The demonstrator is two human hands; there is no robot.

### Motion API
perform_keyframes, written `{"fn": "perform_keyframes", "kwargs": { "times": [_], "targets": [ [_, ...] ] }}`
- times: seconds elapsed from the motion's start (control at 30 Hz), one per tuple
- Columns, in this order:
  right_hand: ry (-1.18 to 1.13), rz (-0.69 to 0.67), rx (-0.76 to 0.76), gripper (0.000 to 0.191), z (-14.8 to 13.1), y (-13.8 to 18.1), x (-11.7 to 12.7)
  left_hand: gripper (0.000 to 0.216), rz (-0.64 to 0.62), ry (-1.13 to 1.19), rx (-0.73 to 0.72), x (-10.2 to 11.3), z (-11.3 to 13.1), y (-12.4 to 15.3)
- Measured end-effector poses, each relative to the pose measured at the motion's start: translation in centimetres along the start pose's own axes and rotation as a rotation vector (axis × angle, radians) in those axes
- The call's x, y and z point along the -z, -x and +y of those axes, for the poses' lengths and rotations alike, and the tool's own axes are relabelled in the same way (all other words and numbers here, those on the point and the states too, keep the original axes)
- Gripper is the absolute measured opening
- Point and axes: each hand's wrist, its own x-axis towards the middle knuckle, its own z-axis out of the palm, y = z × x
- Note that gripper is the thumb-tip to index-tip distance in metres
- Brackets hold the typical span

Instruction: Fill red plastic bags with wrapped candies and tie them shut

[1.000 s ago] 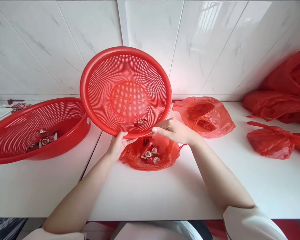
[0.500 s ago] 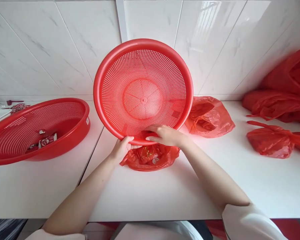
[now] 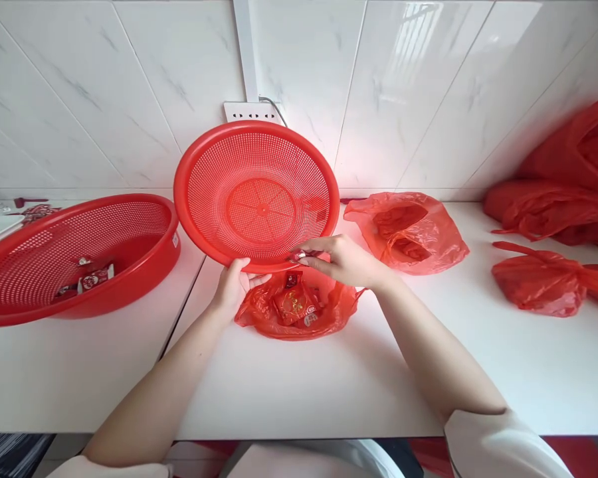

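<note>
A round red plastic basket (image 3: 214, 172) with a mesh of small holes is tilted toward me above the table. My left hand (image 3: 230, 289) grips its near rim, the thumb on the inner side. Between the fingers of my right hand (image 3: 349, 261), at the basket's lower right rim, is a small shiny red-and-silver wrapped packet (image 3: 301, 255); its kind is not clear. Below both hands lies an opened red plastic bag (image 3: 259, 322). Red packets (image 3: 298, 305) with gold print show in its mouth.
A second red basket (image 3: 129, 285) on the left holds a few small packets (image 3: 96, 279). Another opened red bag (image 3: 428, 236) lies right of centre. A tied red bag (image 3: 541, 284) and piled red bags (image 3: 553, 202) are farther right. A socket strip (image 3: 252, 113) is on the tiled wall.
The basket has come down and a little left, uncovering the wall socket and more of the bag below. My right hand has come out of the basket with a small packet showing in its fingers.
</note>
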Motion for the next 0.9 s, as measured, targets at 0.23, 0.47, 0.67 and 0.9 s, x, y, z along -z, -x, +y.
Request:
{"fn": "perform_keyframes", "kwargs": {
  "times": [0.23, 0.47, 0.67, 0.9],
  "targets": [
    [0.081, -0.06, 0.017, 0.026, -0.8, 0.1, 0.0, 0.032, -0.027, -0.003, -0.033, 0.1, 0.5, 0.1],
    [0.331, 0.069, -0.205, 0.044, 0.3, 0.5, 0.5, 0.02, 0.008, 0.054, -0.076, 0.5, 1.7, -0.1],
    [0.382, 0.424, -0.234, 0.033, 2.1, 0.2, 0.8, 0.034, -0.084, -0.099, -0.091, 1.1, 3.2, 0.4],
    [0.3, 0.896, -0.187, 0.026, 1.6, 0.5, 2.6, 0.084, 0.121, -0.83, -0.262, 3.2, 8.4, 2.5]
  ]
}}
